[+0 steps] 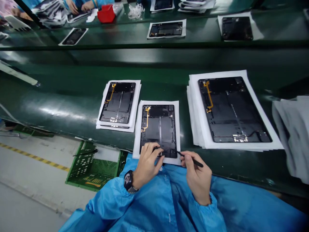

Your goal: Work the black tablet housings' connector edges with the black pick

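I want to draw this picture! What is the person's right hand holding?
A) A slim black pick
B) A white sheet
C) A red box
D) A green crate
A. The right hand pinches the slim black pick between its fingers, and the pick's thin tip points to the left.

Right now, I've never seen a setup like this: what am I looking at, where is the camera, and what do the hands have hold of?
This single view comes from a camera worn on a person's head, looking forward and down, so these are a person's own bare hands, not a machine. The left hand has its fingers on the lower part of a black tablet back housing, which lies on a white sheet. The right hand holds a slim black pick, its tip near the housing's lower right corner. Two more housings lie on white sheets on the dark green belt.
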### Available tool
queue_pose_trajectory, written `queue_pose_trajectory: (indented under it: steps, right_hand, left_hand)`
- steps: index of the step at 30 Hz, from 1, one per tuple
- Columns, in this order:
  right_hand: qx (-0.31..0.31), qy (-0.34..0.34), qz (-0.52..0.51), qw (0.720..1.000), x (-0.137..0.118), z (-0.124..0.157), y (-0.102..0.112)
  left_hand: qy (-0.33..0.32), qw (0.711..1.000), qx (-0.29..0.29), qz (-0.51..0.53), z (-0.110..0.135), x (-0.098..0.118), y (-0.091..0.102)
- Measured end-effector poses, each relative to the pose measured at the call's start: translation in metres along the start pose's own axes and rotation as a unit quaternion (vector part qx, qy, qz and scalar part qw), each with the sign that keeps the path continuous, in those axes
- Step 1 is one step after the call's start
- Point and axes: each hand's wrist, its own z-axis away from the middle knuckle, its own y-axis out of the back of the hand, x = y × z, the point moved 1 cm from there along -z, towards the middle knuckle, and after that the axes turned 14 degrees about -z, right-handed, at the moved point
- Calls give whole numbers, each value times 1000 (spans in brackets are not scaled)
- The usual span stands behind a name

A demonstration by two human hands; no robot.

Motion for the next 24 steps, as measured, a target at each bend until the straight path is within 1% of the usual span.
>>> queue_pose_trajectory:
  steps: [5, 8, 10, 14, 16, 18, 21, 24]
  right_hand:
    - [-34, 89, 61, 994, -2, 0, -7]
    - [-37, 152, 79, 985, 2, 5, -15]
    - [-21, 191, 87, 977, 9, 10, -21]
    - [49, 259, 115, 958, 21, 17, -27]
    - [72, 270, 113, 954, 22, 18, -28]
    - [73, 263, 96, 957, 18, 18, -27]
    - [36, 237, 81, 967, 11, 18, -24]
    - [7, 219, 82, 972, 9, 17, -23]
  left_hand:
    - [1, 1000, -9, -12, -1, 1, 1]
    - [6, 1000, -20, -6, -2, 1, 3]
    - [9, 1000, -28, 1, -3, 1, 4]
    - [9, 999, -46, 20, -4, 0, 5]
    - [13, 998, -49, 22, -3, 0, 5]
    - [20, 998, -49, 18, -4, 1, 5]
    - [31, 998, -56, 11, -5, 5, 6]
    - [42, 997, -61, 9, -7, 8, 6]
